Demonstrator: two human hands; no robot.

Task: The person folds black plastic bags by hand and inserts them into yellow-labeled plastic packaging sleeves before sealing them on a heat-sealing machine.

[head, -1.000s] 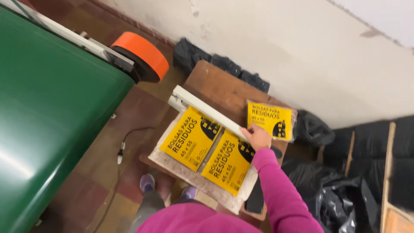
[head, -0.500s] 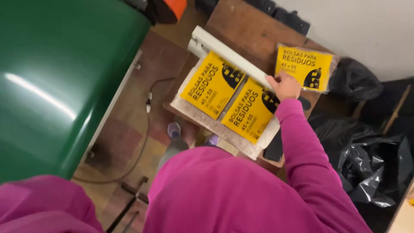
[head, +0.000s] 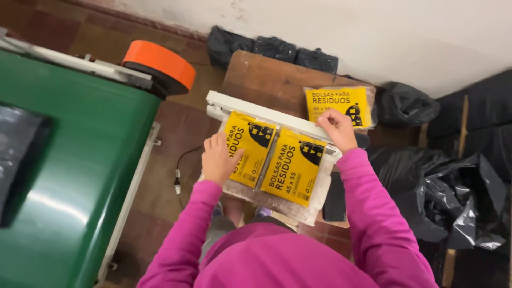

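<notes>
View from above, largest items first. A green bin [head: 64,176] fills the left side; its right edge runs just beside the work surface, with a strip of reddish tiled floor [head: 165,176] between them, where a thin cable [head: 181,165] lies. An orange disc [head: 160,65] sits at the bin's upper right corner. Black plastic bags [head: 453,197] crowd the right side and more lie along the pale wall [head: 373,32] at the top, so the wooden table [head: 266,80] is hemmed in on three sides; bare wood shows only at its upper left. A white bar sealer [head: 256,113] lies diagonally across the table. Two yellow packets, the left packet [head: 250,149] and the right packet [head: 293,165], lie side by side in clear wrap, their upper edges tucked at the sealer's bar and their lower edges overhanging the near table edge. A third yellow packet [head: 336,105] lies apart beyond the bar, near the wall-side bags. A dark flat phone-like object [head: 336,197] rests at the table's right edge. The left hand [head: 218,159] lies flat, fingers loosely spread, on the left packet's outer edge, pressing rather than gripping. The right hand [head: 337,129] has fingers curled down onto the sealer's bar near its right end; whether it grips the bar or only presses cannot be told.
</notes>
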